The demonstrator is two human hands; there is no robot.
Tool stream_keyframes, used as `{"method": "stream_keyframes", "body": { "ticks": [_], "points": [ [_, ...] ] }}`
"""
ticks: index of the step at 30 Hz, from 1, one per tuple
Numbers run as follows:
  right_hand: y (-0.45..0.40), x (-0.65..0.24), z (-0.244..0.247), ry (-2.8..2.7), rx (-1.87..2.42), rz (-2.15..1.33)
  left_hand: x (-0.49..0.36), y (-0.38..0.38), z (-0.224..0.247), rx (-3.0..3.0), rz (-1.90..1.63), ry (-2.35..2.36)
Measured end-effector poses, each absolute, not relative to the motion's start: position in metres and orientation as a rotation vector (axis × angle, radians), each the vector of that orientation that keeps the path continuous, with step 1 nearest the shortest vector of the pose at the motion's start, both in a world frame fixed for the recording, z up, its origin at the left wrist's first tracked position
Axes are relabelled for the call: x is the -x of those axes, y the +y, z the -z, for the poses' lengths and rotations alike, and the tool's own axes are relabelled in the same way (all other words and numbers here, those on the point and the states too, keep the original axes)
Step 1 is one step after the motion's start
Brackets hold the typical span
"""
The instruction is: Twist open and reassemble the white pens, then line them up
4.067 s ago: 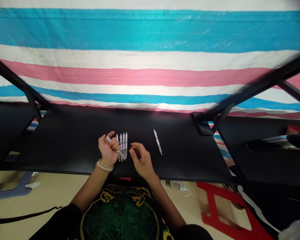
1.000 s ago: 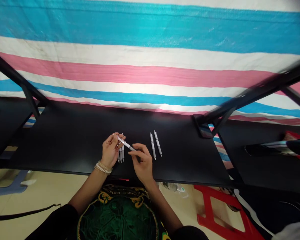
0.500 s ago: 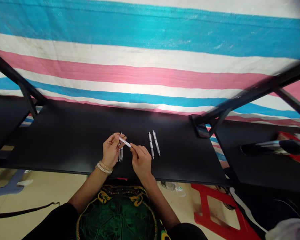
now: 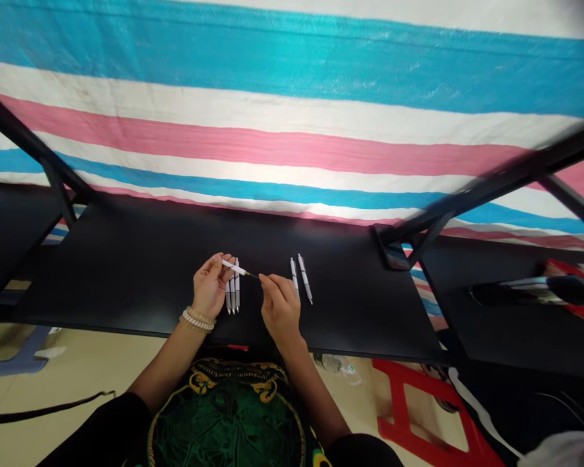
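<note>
toward the left and far edges of the black table (image 4: 136, 259), open room spreads before a blue-pink-white striped sheet (image 4: 272, 150). the curled left hand (image 4: 208, 285) pinches a slim white pen barrel (image 4: 234, 267); the right hand (image 4: 279, 308), fingers closed, grips the thin rod (image 4: 253, 275) jutting from it. white-and-grey pens (image 4: 232, 295) lie beside both hands.

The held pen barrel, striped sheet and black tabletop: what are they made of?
Pen barrel: probably plastic, smooth, opaque white. Striped sheet: likely plastic tarpaulin, given its glossy patches and creases. Black tabletop: smooth with faint sheen; laminate or painted, can't tell.
</note>
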State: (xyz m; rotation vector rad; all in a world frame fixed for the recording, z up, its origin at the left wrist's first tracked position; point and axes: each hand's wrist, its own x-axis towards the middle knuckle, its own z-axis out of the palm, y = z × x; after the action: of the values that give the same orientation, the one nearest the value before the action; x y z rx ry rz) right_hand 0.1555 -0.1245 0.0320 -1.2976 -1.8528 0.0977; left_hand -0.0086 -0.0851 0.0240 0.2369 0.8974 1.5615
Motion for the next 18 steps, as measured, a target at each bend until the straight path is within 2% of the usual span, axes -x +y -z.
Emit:
{"method": "stream_keyframes", "body": {
  "ticks": [6,18],
  "points": [
    [-0.128,-0.159,-0.038,-1.836,1.512,-0.013,0.01,-0.086,-0.026,-0.233,-1.561,0.895],
    [-0.136,-0.141,-0.036,-1.813,1.407,-0.149,-0.005,-0.093,-0.022,-0.304,-1.551,0.883]
  ]
}}
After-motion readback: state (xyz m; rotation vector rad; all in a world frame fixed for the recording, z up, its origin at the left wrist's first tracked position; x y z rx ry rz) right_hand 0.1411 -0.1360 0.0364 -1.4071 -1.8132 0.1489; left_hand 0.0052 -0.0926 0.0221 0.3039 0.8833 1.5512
